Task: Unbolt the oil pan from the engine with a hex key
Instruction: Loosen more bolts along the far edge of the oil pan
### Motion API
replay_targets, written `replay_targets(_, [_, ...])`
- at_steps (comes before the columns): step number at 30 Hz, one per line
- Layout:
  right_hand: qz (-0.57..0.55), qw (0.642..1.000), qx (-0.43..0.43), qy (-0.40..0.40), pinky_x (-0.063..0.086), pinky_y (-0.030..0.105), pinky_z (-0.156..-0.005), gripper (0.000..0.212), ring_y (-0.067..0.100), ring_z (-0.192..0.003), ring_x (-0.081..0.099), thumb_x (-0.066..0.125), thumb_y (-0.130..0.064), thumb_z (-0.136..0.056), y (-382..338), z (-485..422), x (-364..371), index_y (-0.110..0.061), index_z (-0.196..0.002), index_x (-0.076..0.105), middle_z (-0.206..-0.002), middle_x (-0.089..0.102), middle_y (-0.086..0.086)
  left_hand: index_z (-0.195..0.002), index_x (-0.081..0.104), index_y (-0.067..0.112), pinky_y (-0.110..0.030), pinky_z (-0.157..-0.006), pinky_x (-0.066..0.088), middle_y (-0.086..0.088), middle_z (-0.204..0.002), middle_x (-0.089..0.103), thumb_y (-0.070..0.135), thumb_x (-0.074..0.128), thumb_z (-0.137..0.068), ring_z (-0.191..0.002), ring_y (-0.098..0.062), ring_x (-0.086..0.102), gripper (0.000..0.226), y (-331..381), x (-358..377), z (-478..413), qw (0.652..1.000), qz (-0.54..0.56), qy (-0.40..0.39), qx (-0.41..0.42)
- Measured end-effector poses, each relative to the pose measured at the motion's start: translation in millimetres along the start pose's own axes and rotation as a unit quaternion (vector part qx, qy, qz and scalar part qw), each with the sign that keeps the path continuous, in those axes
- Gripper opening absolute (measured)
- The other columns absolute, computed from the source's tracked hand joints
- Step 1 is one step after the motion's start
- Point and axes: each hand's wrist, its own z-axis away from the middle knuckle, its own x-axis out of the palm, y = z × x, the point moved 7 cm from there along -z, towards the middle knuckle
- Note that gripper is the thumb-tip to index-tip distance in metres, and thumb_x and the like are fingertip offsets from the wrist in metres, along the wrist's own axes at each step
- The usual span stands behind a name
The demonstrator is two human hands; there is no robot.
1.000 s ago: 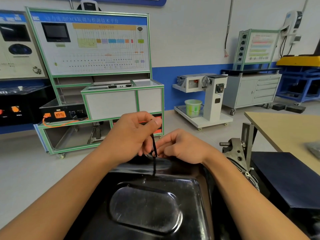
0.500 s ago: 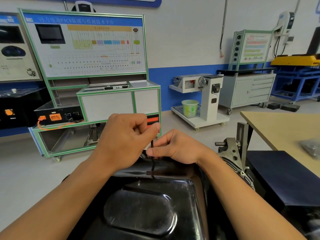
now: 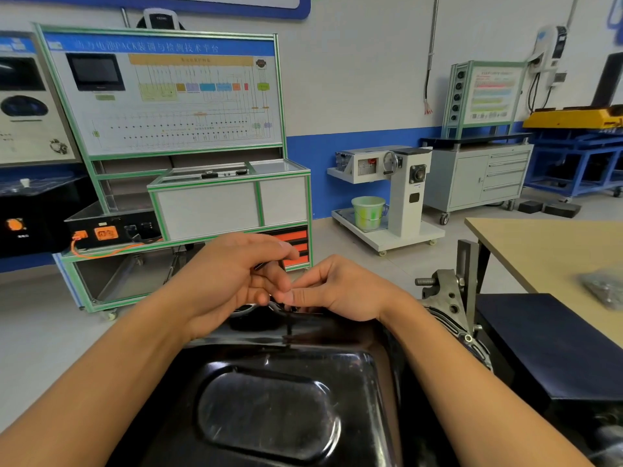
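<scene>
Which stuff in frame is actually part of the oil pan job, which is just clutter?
Job: oil pan; hex key; left hand gripping it; right hand pinching its shaft.
Lying about: green bucket; bag on the wooden table; training board; drawer cabinet.

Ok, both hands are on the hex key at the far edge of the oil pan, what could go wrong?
1. The hex key is thin, and your left hand and right hand hide its tip; if it is not fully seated it may slip and round the bolt.
2. A slip could drive your knuckles into the oil pan rim or the metal bracket beside it.
3. A freed bolt may drop off the far edge to the floor.
</scene>
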Motion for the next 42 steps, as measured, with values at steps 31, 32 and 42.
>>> replay_targets(31, [0.049,0.999,0.003,-0.012,0.046,0.011,-0.07,0.016,-0.004,-0.065,0.059,0.074,-0.03,-0.091,-4.9,1.0,1.5,-0.015,-0.089,0.08,-0.069,0.07,-0.014,-0.09,0.063,0.006,-0.024,-0.042,0.038,-0.012,-0.049,0.053,0.025,0.053,-0.098,-0.042,-0.019,0.046,0.023,-2.6,-2.8,-3.5,0.999,0.044,0.025,-0.01])
replay_targets(32, [0.055,0.998,0.002,-0.008,0.046,0.014,-0.072,0.02,-0.002,-0.067,0.059,0.074,-0.031,-0.091,-5.0,0.9,1.2,-0.011,-0.091,0.08,-0.07,0.07,-0.011,-0.098,0.062,0.005,-0.025,-0.042,0.04,-0.012,-0.052,0.054,0.023,0.054,-0.097,-0.044,-0.019,0.048,0.02,-2.7,-2.6,-3.0,0.998,0.061,0.009,-0.013])
replay_targets(42, [0.031,0.999,-0.015,-0.029,0.04,0.0,-0.063,0.023,-0.011,-0.06,0.059,0.067,-0.013,-0.096,-4.4,2.0,2.4,-0.026,-0.078,0.072,-0.058,0.065,-0.023,-0.109,0.074,0.004,-0.025,-0.061,0.054,-0.026,-0.096,0.073,0.026,0.053,-0.092,-0.079,-0.022,0.067,0.034,4.7,11.4,4.9,0.991,0.049,-0.118,0.042])
